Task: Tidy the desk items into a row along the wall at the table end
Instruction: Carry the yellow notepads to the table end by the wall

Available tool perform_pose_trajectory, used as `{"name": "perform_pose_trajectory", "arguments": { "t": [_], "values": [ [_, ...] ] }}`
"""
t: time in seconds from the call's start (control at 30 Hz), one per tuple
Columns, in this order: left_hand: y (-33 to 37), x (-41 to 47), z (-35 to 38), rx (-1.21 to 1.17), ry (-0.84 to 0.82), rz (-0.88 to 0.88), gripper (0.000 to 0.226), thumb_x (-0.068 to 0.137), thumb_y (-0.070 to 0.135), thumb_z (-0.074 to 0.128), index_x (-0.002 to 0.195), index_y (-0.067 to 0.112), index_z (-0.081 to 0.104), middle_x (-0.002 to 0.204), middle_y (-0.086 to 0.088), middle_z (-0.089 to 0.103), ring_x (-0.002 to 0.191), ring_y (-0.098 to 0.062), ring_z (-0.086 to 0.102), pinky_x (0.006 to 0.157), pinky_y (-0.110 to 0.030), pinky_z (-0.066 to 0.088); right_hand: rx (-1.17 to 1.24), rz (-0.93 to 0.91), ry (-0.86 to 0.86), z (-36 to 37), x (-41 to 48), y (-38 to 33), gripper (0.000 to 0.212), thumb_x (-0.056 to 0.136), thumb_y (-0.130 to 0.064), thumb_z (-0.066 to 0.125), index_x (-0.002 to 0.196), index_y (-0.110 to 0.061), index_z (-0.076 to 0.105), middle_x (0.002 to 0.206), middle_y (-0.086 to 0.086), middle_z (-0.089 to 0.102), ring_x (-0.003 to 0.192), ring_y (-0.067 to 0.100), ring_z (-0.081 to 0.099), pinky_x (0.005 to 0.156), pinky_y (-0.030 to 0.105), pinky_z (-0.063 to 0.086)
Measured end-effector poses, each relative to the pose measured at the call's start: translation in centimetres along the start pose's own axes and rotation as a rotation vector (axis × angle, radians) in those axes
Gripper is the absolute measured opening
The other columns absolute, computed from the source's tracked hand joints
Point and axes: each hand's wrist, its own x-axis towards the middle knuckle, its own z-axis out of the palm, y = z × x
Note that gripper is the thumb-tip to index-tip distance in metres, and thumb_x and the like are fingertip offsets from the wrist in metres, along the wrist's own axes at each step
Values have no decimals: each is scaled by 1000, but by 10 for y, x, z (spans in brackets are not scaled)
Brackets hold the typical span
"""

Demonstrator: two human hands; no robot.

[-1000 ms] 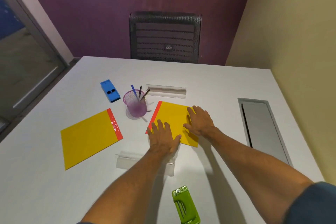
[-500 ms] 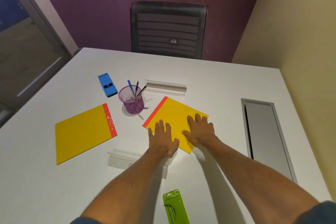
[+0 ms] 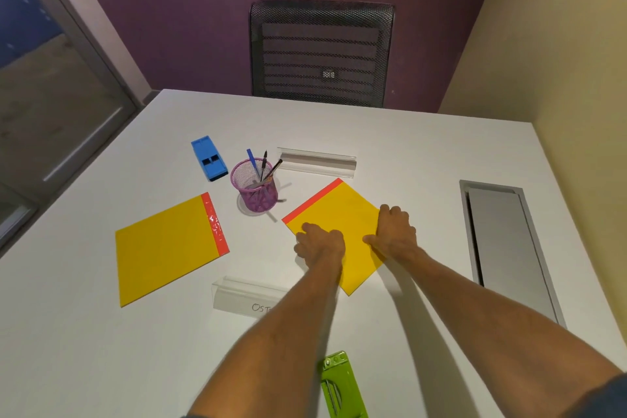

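Note:
Both hands rest on a yellow folder with a red strip (image 3: 339,210) that lies skewed on the white table (image 3: 407,146). My left hand (image 3: 320,243) has its fingers curled at the folder's left edge. My right hand (image 3: 395,227) curls over its right edge. A second yellow folder (image 3: 166,248) lies to the left. A purple mesh pen cup (image 3: 256,192) stands between them, with a blue stapler (image 3: 208,158) behind it. One clear name holder (image 3: 317,163) lies beyond the folder, another (image 3: 244,297) partly under my left forearm. A green punch (image 3: 341,383) sits at the near edge.
A grey cable hatch (image 3: 505,248) is set into the table on the right, close to the beige wall (image 3: 576,95). A black mesh chair (image 3: 320,51) stands at the far table edge against the purple wall. A glass door is on the left.
The right folder has turned and slid a little toward the right. My fingers went from flat on it to curled at its edges.

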Motion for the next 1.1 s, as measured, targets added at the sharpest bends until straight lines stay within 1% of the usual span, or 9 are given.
{"name": "perform_pose_trajectory", "arguments": {
  "t": [0.17, 0.37, 0.5, 0.6, 0.73, 0.9, 0.97, 1.03, 1.1],
  "values": [
    [3, 20, -6, -359, 81, -221, 54, 87, 15, 58, 134, 1, 35, 136, -22, 46, 121, -42, 51, 99, -48, 45, 128, 177, -40, -1, 4, 8, 79, 76, -42, 78, 133, -4, 37, 134, 19, 41, 127, 35, 40, 98, 44, 42],
    [11, 23, -4, -515, -65, -199, 39, 89, 3, 52, 126, -5, 45, 124, -24, 58, 110, -36, 61, 77, -37, 49, 424, 343, 20, -22, -11, 35, 77, 74, -25, 83, 132, -3, 37, 134, 19, 40, 125, 37, 44, 100, 45, 45],
    [29, -1, 3, -526, -151, -69, 34, 91, -1, 50, 124, 3, 60, 123, -19, 64, 110, -36, 63, 85, -39, 53, 577, 368, 103, -48, -35, 62, 62, 80, -20, 79, 125, 0, 42, 127, 21, 53, 116, 36, 55, 90, 40, 47],
    [38, -30, 15, -428, -245, 72, 52, 89, -6, 51, 133, 21, 53, 126, -19, 61, 115, -41, 59, 91, -50, 52, 616, 383, 175, -63, -65, 85, 48, 83, -19, 75, 118, -2, 46, 124, 21, 55, 109, 34, 56, 87, 39, 47],
    [43, -75, 31, -301, -494, 113, 86, 84, -24, 49, 150, 28, 31, 142, -19, 48, 123, -42, 53, 67, -41, 52, 564, 398, 231, -73, -107, 123, 37, 85, -17, 73, 100, -9, 40, 116, 21, 56, 93, 27, 53, 80, 39, 47],
    [43, -120, 62, -214, -602, 180, 75, 89, -17, 52, 149, 24, 33, 133, -21, 56, 113, -38, 60, 89, -48, 54, 479, 483, 248, -83, -154, 175, 32, 85, -19, 73, 97, -9, 44, 102, 12, 50, 91, 20, 45, 78, 38, 44],
    [44, -134, 78, -190, -586, 200, 70, 86, -19, 53, 144, 18, 38, 126, -24, 58, 103, -35, 62, 85, -47, 54, 476, 502, 264, -86, -168, 193, 30, 86, -17, 72, 103, -6, 50, 110, 17, 55, 97, 24, 51, 77, 36, 42],
    [43, -146, 95, -178, -551, 205, 59, 84, -20, 54, 134, 10, 45, 123, -27, 58, 95, -32, 61, 83, -46, 55, 475, 533, 272, -88, -180, 209, 37, 87, -17, 71, 114, -1, 53, 124, 19, 56, 113, 31, 54, 85, 36, 45],
    [39, -158, 110, -144, -529, 204, 48, 83, -18, 56, 124, 6, 49, 122, -26, 58, 103, -34, 62, 88, -48, 56, 463, 568, 242, -87, -192, 223, 50, 86, -20, 73, 125, 2, 50, 130, 19, 54, 119, 32, 53, 91, 37, 46]
  ]
}}
